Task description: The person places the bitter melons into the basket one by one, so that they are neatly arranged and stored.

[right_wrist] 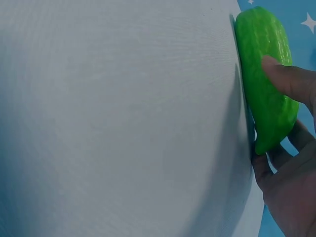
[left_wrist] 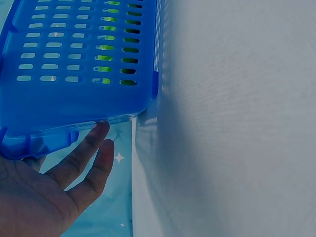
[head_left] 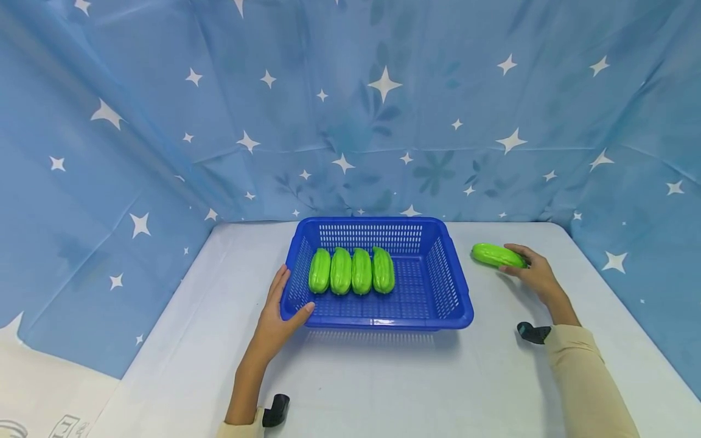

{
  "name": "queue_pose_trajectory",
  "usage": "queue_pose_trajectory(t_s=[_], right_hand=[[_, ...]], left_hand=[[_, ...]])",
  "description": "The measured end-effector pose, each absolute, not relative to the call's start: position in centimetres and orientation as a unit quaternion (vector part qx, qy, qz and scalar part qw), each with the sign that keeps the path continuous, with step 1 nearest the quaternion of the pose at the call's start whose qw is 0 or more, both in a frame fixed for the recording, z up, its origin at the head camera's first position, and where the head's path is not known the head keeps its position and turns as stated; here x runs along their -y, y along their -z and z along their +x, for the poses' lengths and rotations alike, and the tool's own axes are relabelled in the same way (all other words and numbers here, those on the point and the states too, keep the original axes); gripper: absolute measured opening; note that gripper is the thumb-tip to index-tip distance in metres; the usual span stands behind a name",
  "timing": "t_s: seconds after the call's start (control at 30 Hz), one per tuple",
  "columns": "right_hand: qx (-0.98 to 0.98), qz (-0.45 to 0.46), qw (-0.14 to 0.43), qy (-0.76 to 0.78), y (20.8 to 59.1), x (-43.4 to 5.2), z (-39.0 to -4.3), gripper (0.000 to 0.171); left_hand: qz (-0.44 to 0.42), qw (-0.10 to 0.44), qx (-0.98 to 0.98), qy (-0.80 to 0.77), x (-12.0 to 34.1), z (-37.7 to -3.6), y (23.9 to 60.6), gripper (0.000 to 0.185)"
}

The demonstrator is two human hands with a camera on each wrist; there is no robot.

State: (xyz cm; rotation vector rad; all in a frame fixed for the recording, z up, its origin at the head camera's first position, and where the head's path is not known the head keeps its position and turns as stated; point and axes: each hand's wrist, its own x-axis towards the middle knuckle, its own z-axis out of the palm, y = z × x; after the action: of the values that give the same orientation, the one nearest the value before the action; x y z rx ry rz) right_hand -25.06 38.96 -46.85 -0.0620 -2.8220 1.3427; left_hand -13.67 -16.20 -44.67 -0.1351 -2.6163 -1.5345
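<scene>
Four green gourds [head_left: 351, 271] are lined up side by side in the left half of the blue basket [head_left: 449, 286]. Its front left corner is touched by the left hand [head_left: 276, 319], fingers straight. A fifth gourd [head_left: 495, 255], on the white surface [head_left: 383, 377] right of the basket, is pinched in the right hand [head_left: 533, 274] grip

You will find no legible text, label, brand or number in any view; the marks on the sheet [head_left: 33, 420] at the lower left are too partial to read.
</scene>
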Motion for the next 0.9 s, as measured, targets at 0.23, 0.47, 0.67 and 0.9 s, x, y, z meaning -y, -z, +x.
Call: queue_pose_trajectory(t_s=[0.23,0.47,0.67,0.9], right_hand=[[0.922,-0.023,0.034,-0.386,46.76,-38.58,-25.17,0.065],[0.924,-0.029,0.048,-0.379,46.76,-38.58,-25.0,0.062],[0.922,-0.04,0.053,-0.383,46.56,-38.63,-24.8,0.063],[0.912,-0.046,0.068,-0.402,46.54,-38.79,-24.51,0.064]], left_hand=[[-0.048,0.055,0.86,0.505,16.13,-13.75,44.48,0.09],[-0.047,0.052,0.861,0.503,16.14,-13.67,44.5,0.09],[-0.045,0.056,0.862,0.501,16.2,-13.67,44.61,0.09],[-0.047,0.054,0.861,0.503,16.18,-13.63,44.67,0.089]])
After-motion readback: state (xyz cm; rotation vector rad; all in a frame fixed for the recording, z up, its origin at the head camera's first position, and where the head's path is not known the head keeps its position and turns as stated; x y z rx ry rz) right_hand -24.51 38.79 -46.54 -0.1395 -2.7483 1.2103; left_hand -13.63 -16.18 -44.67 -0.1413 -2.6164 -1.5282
